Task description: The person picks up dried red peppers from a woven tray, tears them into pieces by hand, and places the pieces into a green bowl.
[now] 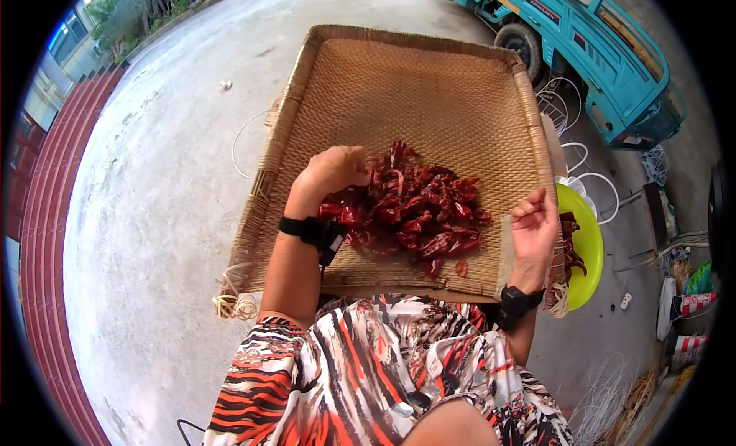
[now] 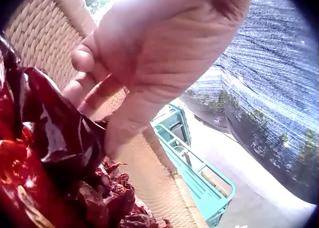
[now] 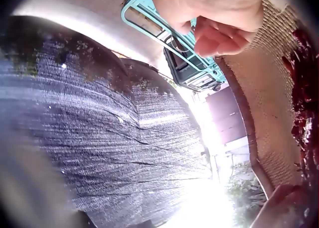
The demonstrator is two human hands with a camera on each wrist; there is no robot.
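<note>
A heap of glossy dried red chili peppers (image 1: 414,208) lies in a shallow woven tray (image 1: 414,78) in front of the body. My left hand (image 1: 335,172) is at the heap's upper left edge, fingers bent and thumb apart from them. In the left wrist view, the thumb of that left hand (image 2: 164,54) is right beside a dark red pepper (image 2: 60,128). Over the tray's right edge, my right hand (image 1: 534,227) is raised with loosely curled fingers and holds nothing. The right wrist view shows the fingers of this right hand (image 3: 219,36) with no pepper in them.
A lime-green basin (image 1: 589,246) holding more dried peppers stands just right of the tray. A blue-green cargo tricycle (image 1: 567,39) is parked behind at the right. Red steps (image 1: 69,216) run along the far left, beyond the concrete ground (image 1: 153,216).
</note>
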